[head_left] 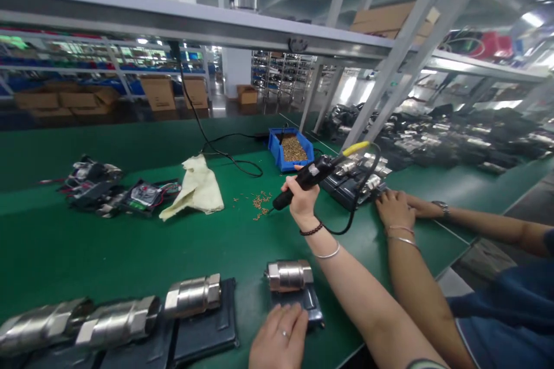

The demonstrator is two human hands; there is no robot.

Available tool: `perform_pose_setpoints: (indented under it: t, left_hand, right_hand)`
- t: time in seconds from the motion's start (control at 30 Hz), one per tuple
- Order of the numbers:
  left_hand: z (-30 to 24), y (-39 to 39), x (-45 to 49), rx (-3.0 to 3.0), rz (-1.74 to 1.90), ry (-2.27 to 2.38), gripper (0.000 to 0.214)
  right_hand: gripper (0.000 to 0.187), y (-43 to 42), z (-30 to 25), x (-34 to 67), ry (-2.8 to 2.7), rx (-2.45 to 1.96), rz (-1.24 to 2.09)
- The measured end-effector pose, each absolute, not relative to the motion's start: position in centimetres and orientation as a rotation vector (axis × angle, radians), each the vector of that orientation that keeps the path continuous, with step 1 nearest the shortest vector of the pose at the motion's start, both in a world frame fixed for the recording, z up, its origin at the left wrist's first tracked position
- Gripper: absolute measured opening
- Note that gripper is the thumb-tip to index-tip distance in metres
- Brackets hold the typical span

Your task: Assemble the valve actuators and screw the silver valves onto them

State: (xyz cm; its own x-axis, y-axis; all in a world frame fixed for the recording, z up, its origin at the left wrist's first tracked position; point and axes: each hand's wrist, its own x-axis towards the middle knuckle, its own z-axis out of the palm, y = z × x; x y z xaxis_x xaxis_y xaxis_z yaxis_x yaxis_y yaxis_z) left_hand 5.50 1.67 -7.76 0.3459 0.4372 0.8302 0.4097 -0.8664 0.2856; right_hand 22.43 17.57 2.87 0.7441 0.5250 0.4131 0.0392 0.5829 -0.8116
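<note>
My right hand (300, 199) is closed around a black electric screwdriver (308, 177) with a yellow-tipped cable, its bit pointing down toward loose brass screws (261, 203) on the green bench (130, 242). Down at the near edge, my left hand (279, 339) lies with fingers flat on a dark plate (309, 302) that carries a shiny metal cylinder (289, 275). To its left, more metal cylinders (193, 295) on dark plates are lined up along the front edge.
A blue bin of brass screws (291, 150) stands behind the screwdriver. A cream cloth (197, 187) and small dismantled parts (112, 191) lie at the left. At the right, a co-worker's hands (395, 207) rest by a dark assembly (355, 181).
</note>
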Motion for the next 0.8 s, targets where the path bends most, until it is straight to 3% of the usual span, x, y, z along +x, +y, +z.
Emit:
perform_pose_setpoints:
  t: [0.2,0.6,0.8]
  left_hand:
    - [-8.9,1.8,6.7,2.391,1.806,0.859,0.042]
    - [-4.3,2.2,4.4,2.604,1.429,0.663,0.034]
    - [-2.2,2.6,3.5,2.171,1.42,0.749,0.025]
  right_hand:
    - [0.03,18.5,2.0,21.7,-0.706,-0.951,0.323]
    - [0.033,13.9,5.8,22.3,-0.69,-0.877,0.354]
    - [0.02,10.2,8.6,22.3,-0.669,-0.791,0.407]
